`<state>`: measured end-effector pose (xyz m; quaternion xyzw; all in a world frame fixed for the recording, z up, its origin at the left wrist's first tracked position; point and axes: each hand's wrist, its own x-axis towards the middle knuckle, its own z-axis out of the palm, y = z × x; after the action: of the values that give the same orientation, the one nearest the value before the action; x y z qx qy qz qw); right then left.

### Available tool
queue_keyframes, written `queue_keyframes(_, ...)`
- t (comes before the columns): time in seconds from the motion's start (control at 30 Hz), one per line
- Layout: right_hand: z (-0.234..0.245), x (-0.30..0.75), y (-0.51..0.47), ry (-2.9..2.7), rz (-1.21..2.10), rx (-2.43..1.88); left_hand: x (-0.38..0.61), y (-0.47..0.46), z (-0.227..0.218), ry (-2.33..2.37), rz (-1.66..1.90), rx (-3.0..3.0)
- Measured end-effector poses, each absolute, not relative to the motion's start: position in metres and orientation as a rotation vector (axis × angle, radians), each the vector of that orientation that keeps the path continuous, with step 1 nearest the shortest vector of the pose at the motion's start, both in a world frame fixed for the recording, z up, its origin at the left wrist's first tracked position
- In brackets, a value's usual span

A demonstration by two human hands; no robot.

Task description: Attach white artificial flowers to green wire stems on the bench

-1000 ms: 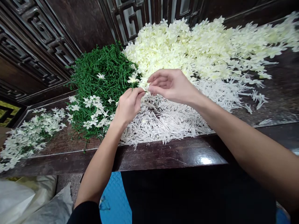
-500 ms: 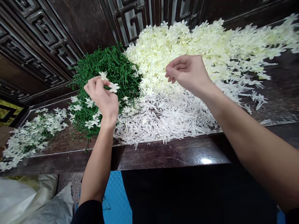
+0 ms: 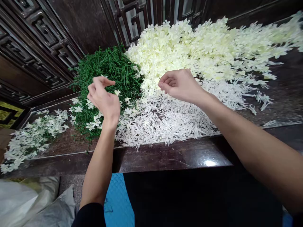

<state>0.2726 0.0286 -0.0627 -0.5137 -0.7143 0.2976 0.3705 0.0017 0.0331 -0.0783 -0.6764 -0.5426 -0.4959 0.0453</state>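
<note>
My left hand (image 3: 104, 99) hovers over the near side of a heap of green plastic stems (image 3: 106, 67). Its fingers are loose and apart, with nothing in them. A small white flower (image 3: 117, 92) lies just right of its fingertips. My right hand (image 3: 181, 85) hangs with its fingers curled inward where the big heap of cream petals (image 3: 201, 47) meets the spread of white stamen pieces (image 3: 165, 121). What those fingers hold, if anything, is hidden.
All of this lies on a dark wooden ledge (image 3: 165, 156) in front of carved dark panels (image 3: 35, 37). Finished stems with white flowers (image 3: 30, 138) lie at the left end. White bags (image 3: 28, 201) and a blue mat (image 3: 117, 201) are on the floor below.
My left hand carried a flowered stem left to the green heap and has let it go. My right hand reached up over the cream petals, then came back down with curled fingers.
</note>
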Motion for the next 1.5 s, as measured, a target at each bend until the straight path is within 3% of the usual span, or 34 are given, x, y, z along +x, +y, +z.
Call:
queue_keyframes(0.17, -0.068, 0.273, 0.030, -1.934, 0.754, -1.348, 0.029, 0.024, -0.070, -1.553, -1.598, -1.799)
queue_keyframes(0.3, -0.072, 0.272, 0.030, -1.995, 0.738, -1.332, 0.040, 0.020, -0.072, -1.415, -1.610, -2.311)
queue_keyframes(0.4, -0.071, 0.272, 0.029, -2.017, 0.718, -1.327, 0.047, 0.015, -0.075, -1.537, -1.313, -2.701)
queue_keyframes(0.53, -0.070, 0.272, 0.028, -2.025, 0.710, -1.308, 0.048, 0.008, -0.076, -1.736, -0.928, -2.677)
queue_keyframes(0.83, -0.074, 0.274, 0.031, -2.076, 0.700, -1.275, 0.045, 0.005, -0.066, -1.918, -0.426, -2.334)
queue_keyframes(1.13, -0.076, 0.277, 0.033, -2.199, 0.612, -1.330, 0.057, 0.006, -0.076, -1.653, -0.193, -2.642)
queue_keyframes(1.3, -0.087, 0.274, 0.032, -2.407, 0.481, -1.285, 0.056, 0.010, -0.077, -1.684, -0.419, -2.618)
queue_keyframes(1.5, -0.102, 0.266, 0.031, -2.623, 0.464, -1.236, 0.057, 0.011, -0.074, -1.605, -1.097, -2.445)
